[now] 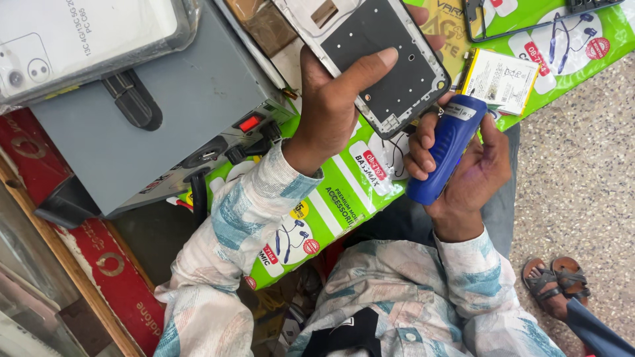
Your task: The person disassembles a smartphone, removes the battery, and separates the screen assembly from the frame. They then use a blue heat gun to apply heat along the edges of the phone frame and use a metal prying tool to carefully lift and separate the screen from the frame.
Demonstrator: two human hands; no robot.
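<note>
A: What does the left hand (334, 99) hold?

B: It holds a phone (377, 56) that is opened, with the back cover off. The thumb lies across the dark inner plate, and the other fingers close around the edge from below. The phone is above the green mat (344, 192), tilted a little.

A: And the right hand (463, 168)?

B: It is closed around a blue tool (444, 157), a thick cylinder with a white label near the top. The top end points to the lower corner of the phone and is very near to it. Whether it touches, the picture does not show.

A: How far does the work seem to be?

B: The phone is already opened, and a flat battery (499, 79) lies apart on the mat, just beside the phone. A thin phone frame (529, 16) also lies further up. So the opening seems done, and the work inside the phone seems to be in the middle; nothing is put back together.

A: What is around?

B: A grey box (152, 99) with a red switch stands to the left of the person. Another person's sandaled foot (552, 281) is on the floor.
</note>
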